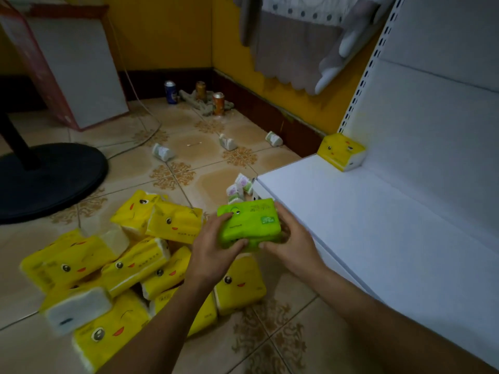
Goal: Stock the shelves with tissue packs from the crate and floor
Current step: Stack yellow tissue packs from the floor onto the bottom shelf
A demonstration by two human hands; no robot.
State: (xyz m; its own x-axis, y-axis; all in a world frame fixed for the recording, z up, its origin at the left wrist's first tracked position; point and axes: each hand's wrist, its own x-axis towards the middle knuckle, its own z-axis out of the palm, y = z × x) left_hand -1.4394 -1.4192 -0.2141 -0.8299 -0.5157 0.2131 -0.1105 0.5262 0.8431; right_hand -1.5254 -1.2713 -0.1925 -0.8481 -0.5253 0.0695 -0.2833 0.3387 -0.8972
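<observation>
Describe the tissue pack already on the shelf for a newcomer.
Find the white shelf unit on the right. In the far corner of its low shelf, below the perforated upright, sits a yellow tissue pack. It alone is shelved; the other yellow packs lie on the floor.

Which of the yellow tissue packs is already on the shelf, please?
The lone yellow pack in the far back corner of the white shelf; all the other yellow packs lie heaped on the floor.
</observation>
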